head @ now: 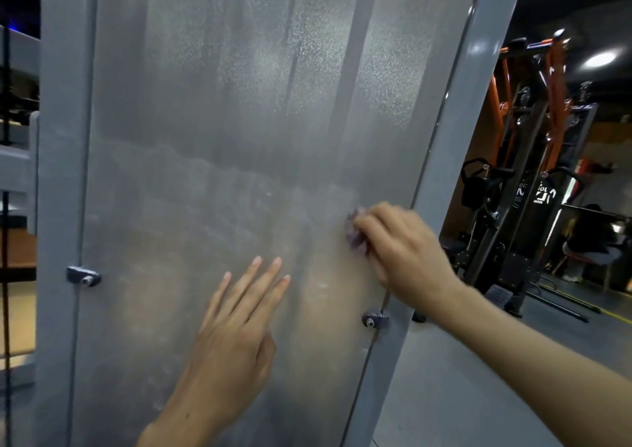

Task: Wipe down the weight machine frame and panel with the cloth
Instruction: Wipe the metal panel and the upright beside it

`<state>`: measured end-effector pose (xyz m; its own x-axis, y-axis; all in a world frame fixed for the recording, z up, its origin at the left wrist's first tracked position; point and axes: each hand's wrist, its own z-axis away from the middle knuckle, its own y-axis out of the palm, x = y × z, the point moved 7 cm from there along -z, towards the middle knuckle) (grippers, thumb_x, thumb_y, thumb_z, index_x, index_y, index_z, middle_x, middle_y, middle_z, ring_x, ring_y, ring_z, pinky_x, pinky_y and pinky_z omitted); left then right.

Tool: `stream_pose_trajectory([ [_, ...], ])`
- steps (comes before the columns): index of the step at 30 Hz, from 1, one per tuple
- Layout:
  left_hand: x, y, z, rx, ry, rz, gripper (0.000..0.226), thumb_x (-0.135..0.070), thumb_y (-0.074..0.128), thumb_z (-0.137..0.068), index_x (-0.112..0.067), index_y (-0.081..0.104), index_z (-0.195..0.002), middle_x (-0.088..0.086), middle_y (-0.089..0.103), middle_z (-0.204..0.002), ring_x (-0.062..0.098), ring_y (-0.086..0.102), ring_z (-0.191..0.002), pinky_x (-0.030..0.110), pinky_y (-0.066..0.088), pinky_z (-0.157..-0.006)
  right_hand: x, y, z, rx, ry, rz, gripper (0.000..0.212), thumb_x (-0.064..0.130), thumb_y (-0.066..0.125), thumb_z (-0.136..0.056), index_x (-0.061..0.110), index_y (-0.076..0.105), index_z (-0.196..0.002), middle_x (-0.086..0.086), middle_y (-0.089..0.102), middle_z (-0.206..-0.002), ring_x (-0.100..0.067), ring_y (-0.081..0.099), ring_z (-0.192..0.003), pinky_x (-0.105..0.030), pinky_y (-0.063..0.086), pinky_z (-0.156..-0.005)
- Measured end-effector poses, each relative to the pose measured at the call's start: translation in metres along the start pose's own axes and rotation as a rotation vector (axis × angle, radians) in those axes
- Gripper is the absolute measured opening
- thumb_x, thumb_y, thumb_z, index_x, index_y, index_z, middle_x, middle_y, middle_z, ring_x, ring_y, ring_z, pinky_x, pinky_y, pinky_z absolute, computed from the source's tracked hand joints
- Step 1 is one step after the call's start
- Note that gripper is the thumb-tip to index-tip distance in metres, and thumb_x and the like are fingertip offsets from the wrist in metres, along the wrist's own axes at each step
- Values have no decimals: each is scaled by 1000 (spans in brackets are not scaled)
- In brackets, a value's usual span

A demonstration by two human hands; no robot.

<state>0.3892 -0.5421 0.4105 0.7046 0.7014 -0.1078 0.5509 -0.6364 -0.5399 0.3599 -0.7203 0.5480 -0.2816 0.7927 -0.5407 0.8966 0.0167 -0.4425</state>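
Step in hand: wiping the frosted panel of the weight machine, low on its right side, as I judge it.
Right hand: fingers curled round a small bunched purple cloth, pressing it to the panel just beside the right frame upright.
Left hand: fingers straight and spread, flat against the panel below and left of the cloth; it holds nothing.
Panel condition: the upper part shows fine speckling; the lower band looks smeared and duller, with an uneven line between them.
Frame: left frame upright and the right one are grey painted posts; panel clips sit on both edges.
Method advised: I would keep the left palm bracing so the sheet does not flex, and run overlapping strokes from post to post.
Watch point: the cloth is bunched very small, so contact is narrow; opening it out would likely cover more per pass.
Remaining: the speckled upper area and both posts appear not yet wiped.
Background: orange and black gym machines stand to the right, well apart.
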Motion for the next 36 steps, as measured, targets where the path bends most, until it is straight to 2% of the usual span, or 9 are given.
stream_pose_trajectory([
  [4, 2, 1, 1, 3, 3, -11, 70, -15, 42, -82, -15, 48, -151, -2, 33, -165, 21, 27, -155, 52, 27, -119, 36, 18, 25, 182, -301, 18, 16, 14, 50, -103, 16, 63, -95, -3, 59, -89, -25, 53, -71, -38, 40, -64],
  [6, 3, 0, 1, -1, -3, -2, 71, -15, 42, -81, -15, 48, -151, -2, 33, -166, 22, 27, -155, 52, 26, -119, 12, 6, 4, 130, -239, 33, 8, 14, 58, -98, 17, 66, -100, -2, 60, -89, -26, 56, -75, -40, 41, -68],
  [10, 4, 0, 0, -8, -9, 10, 72, -15, 42, -80, -16, 48, -152, -3, 32, -166, 21, 26, -155, 50, 24, -121, -37, -18, -28, -58, 150, -4, 31, 7, 68, -83, 5, 65, -114, -13, 62, -97, -35, 59, -80, -45, 43, -69],
  [15, 7, -2, -3, -31, -20, 28, 73, -15, 43, -79, -16, 48, -152, -4, 31, -166, 20, 26, -155, 49, 23, -121, 27, 17, 12, 70, -88, -103, 14, 8, 60, -93, 11, 69, -104, -8, 62, -94, -31, 59, -77, -41, 43, -66],
  [18, 10, -4, -2, -35, -31, 40, 74, -16, 44, -78, -17, 48, -152, -4, 31, -166, 20, 25, -155, 49, 23, -122, 44, 27, 25, 210, -285, -43, 20, 17, 50, -104, 15, 69, -104, -4, 62, -94, -27, 58, -77, -41, 45, -68],
  [24, 12, -6, -3, -36, -41, 53, 75, -16, 44, -77, -17, 48, -152, -4, 30, -166, 20, 23, -156, 48, 23, -121, -23, -18, -44, -66, 14, 70, 23, 17, 55, -97, 9, 71, -111, -11, 64, -100, -32, 61, -82, -43, 39, -71],
  [27, 15, -9, -2, -52, -48, 58, 74, -17, 44, -77, -17, 49, -151, -3, 32, -166, 20, 25, -155, 48, 24, -121, 3, 0, -28, -51, -20, 11, 19, 11, 56, -96, 5, 71, -105, -13, 63, -95, -32, 58, -76, -39, 36, -66],
  [32, 18, -10, -3, -64, -47, 42, 74, -16, 44, -77, -17, 50, -150, -2, 33, -166, 21, 26, -155, 48, 25, -120, 39, 24, -1, 135, -294, 0, 16, 12, 56, -101, 11, 70, -95, -8, 61, -87, -28, 53, -69, -39, 38, -62],
  [36, 17, -8, -4, -69, -34, 34, 73, -17, 45, -77, -17, 50, -150, -3, 31, -166, 21, 26, -155, 49, 25, -120, -6, -8, -49, -20, -101, -9, 21, 12, 56, -96, 7, 71, -110, -13, 62, -96, -33, 57, -77, -42, 40, -65],
])
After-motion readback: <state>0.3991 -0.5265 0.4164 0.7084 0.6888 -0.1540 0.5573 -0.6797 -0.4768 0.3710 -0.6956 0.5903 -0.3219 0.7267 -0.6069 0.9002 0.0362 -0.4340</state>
